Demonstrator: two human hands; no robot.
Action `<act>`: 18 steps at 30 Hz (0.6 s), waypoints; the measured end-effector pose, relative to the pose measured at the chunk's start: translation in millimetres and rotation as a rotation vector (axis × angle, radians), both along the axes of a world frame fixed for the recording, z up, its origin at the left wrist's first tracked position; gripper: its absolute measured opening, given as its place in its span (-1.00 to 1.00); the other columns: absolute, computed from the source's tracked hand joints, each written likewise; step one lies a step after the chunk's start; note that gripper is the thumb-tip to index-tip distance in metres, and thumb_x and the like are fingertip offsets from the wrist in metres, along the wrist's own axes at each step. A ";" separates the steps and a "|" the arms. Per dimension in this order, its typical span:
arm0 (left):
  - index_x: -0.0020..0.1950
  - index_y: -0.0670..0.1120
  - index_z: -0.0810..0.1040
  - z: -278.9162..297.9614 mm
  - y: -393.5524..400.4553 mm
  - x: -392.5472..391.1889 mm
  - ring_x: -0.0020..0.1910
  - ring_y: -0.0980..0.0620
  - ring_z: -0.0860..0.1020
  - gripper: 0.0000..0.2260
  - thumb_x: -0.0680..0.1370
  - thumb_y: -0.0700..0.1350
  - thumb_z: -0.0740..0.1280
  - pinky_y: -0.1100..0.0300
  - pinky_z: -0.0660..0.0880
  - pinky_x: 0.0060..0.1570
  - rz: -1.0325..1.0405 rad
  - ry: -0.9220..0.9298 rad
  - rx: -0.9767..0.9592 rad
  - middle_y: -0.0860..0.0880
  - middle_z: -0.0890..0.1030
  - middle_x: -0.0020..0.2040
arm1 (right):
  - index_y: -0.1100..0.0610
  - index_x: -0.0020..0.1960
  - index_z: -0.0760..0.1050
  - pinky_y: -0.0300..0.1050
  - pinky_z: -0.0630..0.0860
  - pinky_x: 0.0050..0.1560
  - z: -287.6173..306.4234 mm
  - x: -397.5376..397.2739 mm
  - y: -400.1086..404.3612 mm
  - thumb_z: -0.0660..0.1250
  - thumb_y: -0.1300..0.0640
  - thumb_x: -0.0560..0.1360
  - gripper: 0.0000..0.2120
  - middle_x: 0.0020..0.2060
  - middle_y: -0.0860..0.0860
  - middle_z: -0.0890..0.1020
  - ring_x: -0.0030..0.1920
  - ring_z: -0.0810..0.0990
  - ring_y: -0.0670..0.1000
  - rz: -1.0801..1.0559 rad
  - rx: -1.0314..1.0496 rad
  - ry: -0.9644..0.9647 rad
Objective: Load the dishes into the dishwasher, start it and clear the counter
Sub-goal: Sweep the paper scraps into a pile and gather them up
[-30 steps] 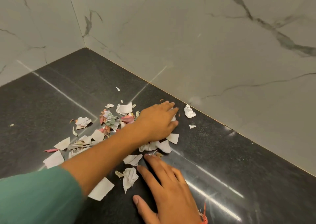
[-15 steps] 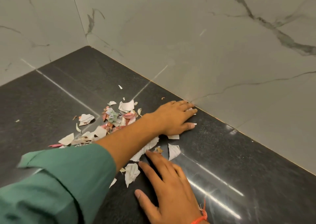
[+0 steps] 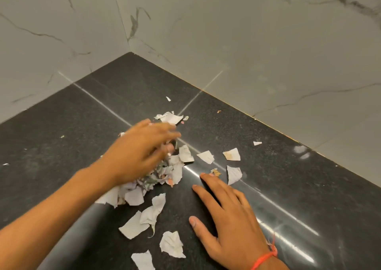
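Observation:
Torn paper scraps (image 3: 152, 216) lie scattered over the dark stone counter (image 3: 288, 187). My left hand (image 3: 140, 152) is blurred with motion over the heap of scraps (image 3: 160, 175), fingers spread, palm down on the pile. My right hand (image 3: 233, 224) lies flat on the counter to the right of the heap, fingers apart, holding nothing. A red thread is tied round its wrist. Loose scraps (image 3: 232, 154) lie beyond my right fingertips, and others (image 3: 172, 245) lie near the front.
Marble-patterned wall tiles (image 3: 247, 43) close the counter in at the back and left, meeting in a corner (image 3: 129, 52). A few tiny scraps (image 3: 168, 98) lie near the wall. No dishes or dishwasher are in view.
My left hand has swept back from near the wall toward the left, bunching the scraps into a tighter heap. My right hand stayed flat in place. The view shifted slightly.

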State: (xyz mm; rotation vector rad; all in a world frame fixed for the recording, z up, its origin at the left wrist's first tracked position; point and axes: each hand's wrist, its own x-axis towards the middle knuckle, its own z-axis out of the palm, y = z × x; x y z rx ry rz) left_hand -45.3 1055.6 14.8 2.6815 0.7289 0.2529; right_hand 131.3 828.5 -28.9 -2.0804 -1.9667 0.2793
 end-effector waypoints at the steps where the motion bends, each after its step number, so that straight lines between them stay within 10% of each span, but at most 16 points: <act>1: 0.49 0.12 0.45 -2.5 15.8 -6.0 0.51 0.16 0.33 -0.57 0.67 0.16 0.08 -0.05 0.18 0.55 0.094 -0.058 -0.008 0.13 0.42 0.50 | -0.12 0.51 0.33 -0.19 0.14 0.40 0.2 -0.1 -0.2 0.11 -0.33 0.59 -0.44 0.57 -0.15 0.21 0.56 0.19 -0.10 0.001 -0.003 -0.005; 6: 0.61 0.04 0.29 -30.8 101.2 -38.3 0.63 -0.10 0.15 -0.50 0.69 0.16 0.07 -0.21 0.11 0.57 0.503 0.005 -0.106 -0.07 0.25 0.63 | -0.14 0.53 0.30 -0.13 0.18 0.41 -1.1 -0.7 -0.8 0.05 -0.35 0.60 -0.43 0.58 -0.18 0.19 0.57 0.14 -0.13 0.001 -0.013 -0.026; 13: 0.67 0.06 0.09 -51.3 21.5 -16.2 0.66 0.06 -0.08 -0.49 0.73 0.16 -0.05 -0.09 -0.06 0.62 0.079 0.128 0.059 0.07 0.05 0.67 | -0.10 0.53 0.31 -0.01 0.28 0.43 -1.4 -0.1 -0.8 0.06 -0.34 0.60 -0.42 0.58 -0.15 0.20 0.58 0.16 -0.08 0.001 -0.016 -0.005; 18: 0.64 0.07 0.21 -36.3 -44.5 -13.0 0.64 0.17 0.03 -0.53 0.73 0.11 0.00 0.05 0.03 0.60 -0.043 -0.079 -0.198 0.13 0.14 0.66 | -0.10 0.53 0.33 -0.05 0.26 0.41 0.6 -0.6 -0.4 0.08 -0.33 0.60 -0.42 0.58 -0.15 0.19 0.57 0.17 -0.08 0.000 -0.013 -0.003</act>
